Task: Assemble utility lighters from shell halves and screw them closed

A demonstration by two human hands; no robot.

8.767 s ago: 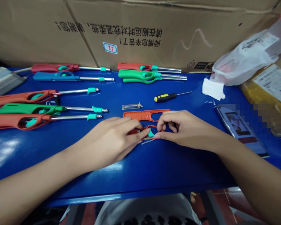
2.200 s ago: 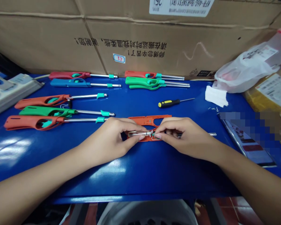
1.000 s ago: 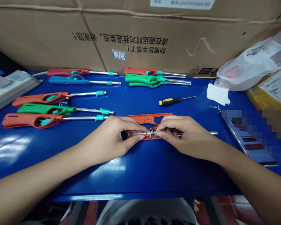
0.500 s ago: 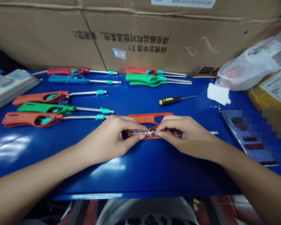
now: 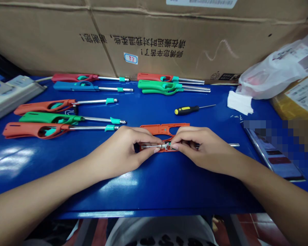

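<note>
My left hand (image 5: 125, 148) pinches a clear fuel tank (image 5: 149, 145) with a white valve end between thumb and forefinger. The tank lies at an orange lighter shell half (image 5: 176, 149), mostly covered by my hands. My right hand (image 5: 207, 148) has thumb and fingers closed at a small teal part (image 5: 170, 145) beside the valve; exactly what it grips is partly hidden. A metal lighter tube (image 5: 234, 145) sticks out past my right wrist. Just behind my hands lies another orange shell half (image 5: 156, 129), its inner side showing.
Several lighters, among them a green one (image 5: 51, 118) and a blue one (image 5: 75, 86), lie left and at the back. A yellow-black screwdriver (image 5: 187, 110) sits behind my right hand. To the right are white paper (image 5: 240, 102) and a phone (image 5: 279, 159). A cardboard box (image 5: 154, 27) walls the back.
</note>
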